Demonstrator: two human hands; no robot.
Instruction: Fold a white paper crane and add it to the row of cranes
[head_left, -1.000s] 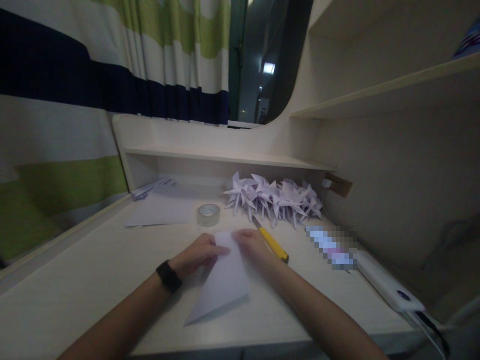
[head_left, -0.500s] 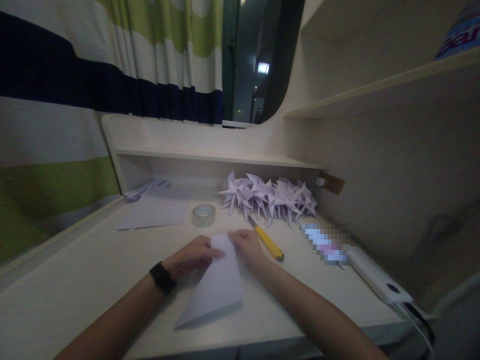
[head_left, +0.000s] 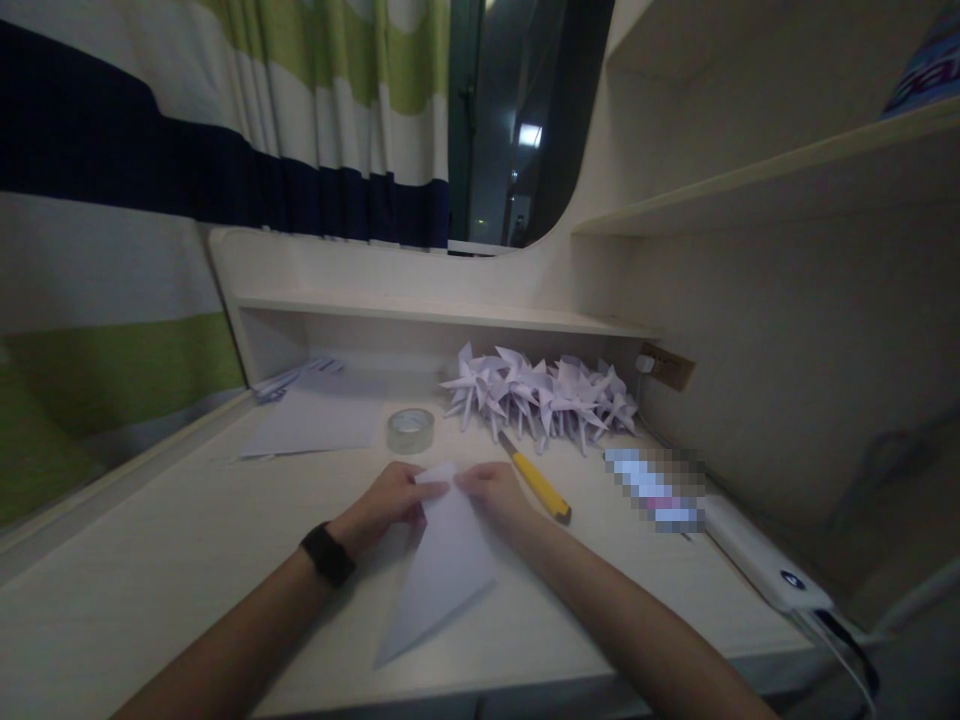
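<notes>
A folded sheet of white paper (head_left: 439, 570) lies at an angle above the desk, its wide end toward me and its narrower end between my hands. My left hand (head_left: 390, 505), with a black band on the wrist, pinches the far left edge, thumb on top. At the far right edge my right hand (head_left: 491, 495) is closed on the same paper with thumb and fingers. Just right of that hand lies a yellow utility knife (head_left: 540, 485), blade pointing away. A roll of clear tape (head_left: 410, 430) sits beyond my left hand.
Several white paper pinwheels (head_left: 540, 395) are heaped at the back. Flat white sheets (head_left: 315, 415) lie at the back left. To the right are a blurred-out phone (head_left: 652, 490) and a white power strip (head_left: 765, 555) with cables. A shelf (head_left: 772, 175) juts out above.
The paper's near end has swung to the right and its outline has become more triangular. Both hands keep their pinch, with the left thumb slightly farther up the paper.
</notes>
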